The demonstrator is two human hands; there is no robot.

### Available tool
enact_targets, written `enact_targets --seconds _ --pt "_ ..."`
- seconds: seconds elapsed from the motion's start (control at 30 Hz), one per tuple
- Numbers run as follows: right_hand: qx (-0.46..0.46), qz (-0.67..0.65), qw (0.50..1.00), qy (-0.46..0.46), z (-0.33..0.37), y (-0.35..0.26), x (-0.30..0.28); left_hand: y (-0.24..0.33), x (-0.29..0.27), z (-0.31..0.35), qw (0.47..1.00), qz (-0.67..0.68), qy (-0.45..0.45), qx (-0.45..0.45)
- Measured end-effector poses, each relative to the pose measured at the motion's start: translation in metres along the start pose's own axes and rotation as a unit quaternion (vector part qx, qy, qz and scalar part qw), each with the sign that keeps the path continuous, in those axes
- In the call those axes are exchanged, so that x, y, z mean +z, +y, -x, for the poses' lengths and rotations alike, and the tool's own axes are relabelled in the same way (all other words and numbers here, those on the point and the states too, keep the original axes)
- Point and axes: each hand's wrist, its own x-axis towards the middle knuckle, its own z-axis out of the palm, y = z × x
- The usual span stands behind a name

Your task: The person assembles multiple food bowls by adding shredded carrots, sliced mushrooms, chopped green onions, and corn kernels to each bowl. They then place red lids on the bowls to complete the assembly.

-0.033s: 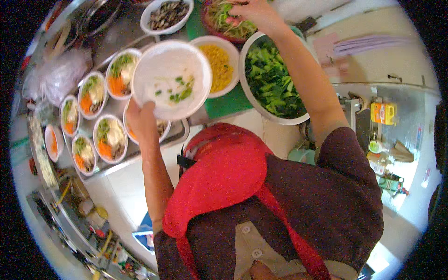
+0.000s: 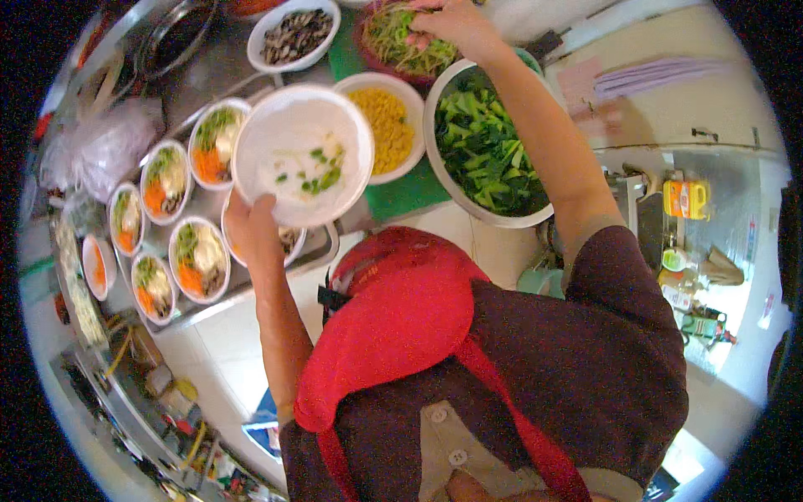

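My left hand (image 2: pixel 254 224) grips the rim of a white bowl (image 2: pixel 259 159), tilted so its inside shows a few chopped green pieces and thin pale strands. This bowl hangs over the edge of the metal tray and partly hides a filled bowl below. At the top, my right hand (image 2: pixel 456 27) is in a dark red bowl (image 2: pixel 368 52) of pale green sprouts (image 2: pixel 400 42), its fingers curled together on them. Beside my right forearm stands a large metal bowl (image 2: pixel 432 159) of chopped leafy greens (image 2: pixel 485 138). A white bowl of yellow corn (image 2: pixel 386 125) sits between.
Several filled white bowls (image 2: pixel 199 255) with orange shreds, greens and a pale topping stand on the metal tray (image 2: pixel 242 284). A bowl of dark sliced mushrooms (image 2: pixel 294 38) is at the back. Clear plastic bags (image 2: pixel 117 146) lie left. A yellow jug (image 2: pixel 686 201) stands far right.
The whole view has shifted slightly, with the tray and bowls sitting a little lower. My left hand keeps its grip on the white bowl, and my right hand stays at the sprouts.
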Motion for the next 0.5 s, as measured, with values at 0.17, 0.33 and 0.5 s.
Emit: enact_targets --seconds 0.17,0.33,0.5 --pt "-0.11 0.25 0.961 0.05 -0.04 0.056 -0.016 0.009 -0.004 0.006 0.989 0.135 -0.018 -0.05" --pt "-0.174 0.445 0.878 0.016 -0.056 0.059 -0.017 0.012 -0.012 0.009 0.993 0.083 -0.008 -0.087" --pt "-0.224 0.451 0.862 0.056 -0.059 0.073 -0.024 0.012 -0.009 0.011 0.992 0.095 -0.013 -0.085"
